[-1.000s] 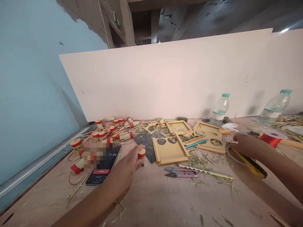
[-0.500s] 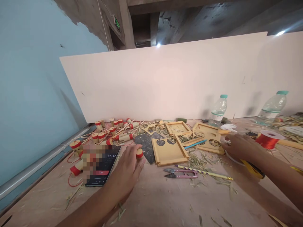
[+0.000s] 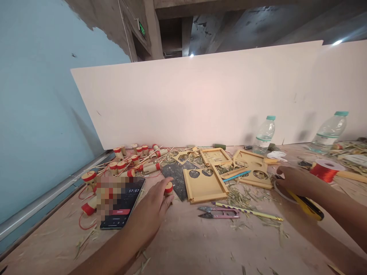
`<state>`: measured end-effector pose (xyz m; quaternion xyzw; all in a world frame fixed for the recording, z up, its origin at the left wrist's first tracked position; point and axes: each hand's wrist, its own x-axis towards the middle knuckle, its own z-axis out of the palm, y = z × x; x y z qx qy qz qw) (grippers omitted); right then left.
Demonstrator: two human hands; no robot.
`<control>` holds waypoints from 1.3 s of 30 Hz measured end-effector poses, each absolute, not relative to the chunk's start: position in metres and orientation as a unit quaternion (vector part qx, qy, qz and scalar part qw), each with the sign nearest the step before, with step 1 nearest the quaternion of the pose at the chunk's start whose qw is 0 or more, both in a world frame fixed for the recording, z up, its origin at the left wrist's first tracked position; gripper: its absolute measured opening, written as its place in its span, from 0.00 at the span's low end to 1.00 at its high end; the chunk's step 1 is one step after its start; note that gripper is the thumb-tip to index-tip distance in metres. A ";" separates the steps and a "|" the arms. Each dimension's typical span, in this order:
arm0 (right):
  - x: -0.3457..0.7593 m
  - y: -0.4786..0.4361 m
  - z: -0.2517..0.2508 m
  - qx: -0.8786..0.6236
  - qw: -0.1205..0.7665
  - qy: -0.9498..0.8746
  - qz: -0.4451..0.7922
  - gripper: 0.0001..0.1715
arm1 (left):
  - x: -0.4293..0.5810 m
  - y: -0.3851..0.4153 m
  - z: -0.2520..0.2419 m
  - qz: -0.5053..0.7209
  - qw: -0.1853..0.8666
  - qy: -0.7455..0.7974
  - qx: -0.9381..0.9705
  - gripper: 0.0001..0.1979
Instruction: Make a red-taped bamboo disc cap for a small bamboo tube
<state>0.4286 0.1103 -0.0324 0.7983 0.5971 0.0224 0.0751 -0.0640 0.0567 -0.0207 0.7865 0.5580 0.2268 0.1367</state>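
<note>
My left hand point(image 3: 156, 200) curls around a short bamboo cylinder point(image 3: 168, 188) with a red band at its top, upright near the table's middle. My right hand point(image 3: 298, 181) is over the table at the right, fingers bent and fingertips close together by a white ring-shaped item point(image 3: 282, 194). What those fingers hold, if anything, I cannot make out. Just below this hand lies a yellow-and-black utility knife point(image 3: 311, 208). A spool of red thread point(image 3: 325, 170) stands beyond the wrist.
Red-banded bamboo pieces point(image 3: 150, 167) with sticks and a phone point(image 3: 123, 206) lie left. Yellow wooden frames point(image 3: 205, 185), a dark sheet point(image 3: 176, 179), thread snips point(image 3: 219, 212), a pencil point(image 3: 249, 211) and shavings cover the middle. Two water bottles point(image 3: 265, 135) stand by the white board point(image 3: 195, 103).
My right hand has shifted slightly right and down. My left hand stays on the bamboo cylinder, nearly still. The view has moved a little.
</note>
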 end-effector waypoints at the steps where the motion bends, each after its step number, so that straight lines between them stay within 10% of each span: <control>1: 0.430 0.110 -0.033 0.802 0.073 0.592 0.019 0.17 | -0.064 0.057 -0.021 0.226 0.137 0.559 0.786 0.26; 24: 0.341 0.115 -0.034 0.552 -0.138 0.822 0.019 0.11 | -0.069 0.060 -0.021 0.235 0.099 0.552 0.794 0.26; 39: 0.330 0.079 0.004 0.564 -0.361 0.698 -0.254 0.17 | -0.055 0.048 -0.009 0.340 -0.051 0.499 0.795 0.21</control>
